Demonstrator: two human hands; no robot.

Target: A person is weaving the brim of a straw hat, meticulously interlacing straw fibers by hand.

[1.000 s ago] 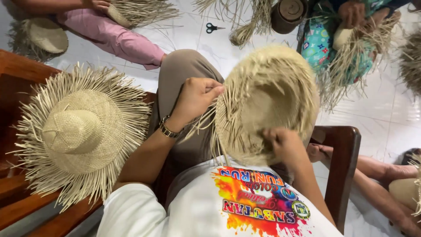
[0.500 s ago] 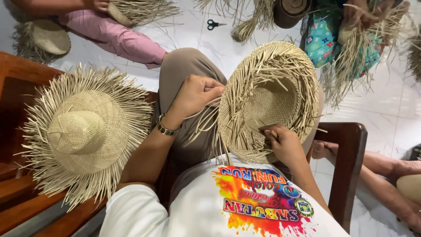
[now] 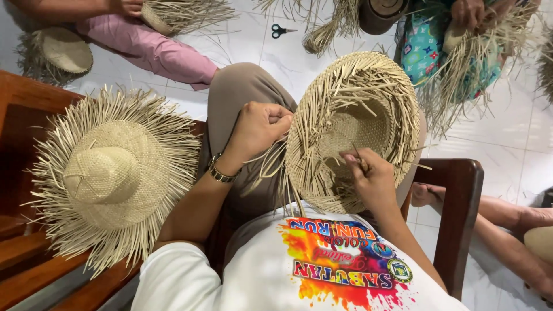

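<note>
Tilted further now, the light, springy hat (image 3: 368,109) sits best gripped at its brim; left hand (image 3: 259,128) fisted on strands, right hand (image 3: 371,175) pinching one.

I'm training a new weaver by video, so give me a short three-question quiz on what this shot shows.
1. True or false: the left hand grips strands at the edge of the straw hat held on the lap.
2. What lies on the wooden bench beside the person?
A. a pair of scissors
B. a second straw hat with a fringed brim
C. a coil of rope
3. Fill in: the right hand pinches a thin strand against the hat's ____ side.

Key:
1. True.
2. B, the fringed hat; the scissors lie on the white tiled floor.
3. Inner; the hollow of the crown faces the camera.
</note>
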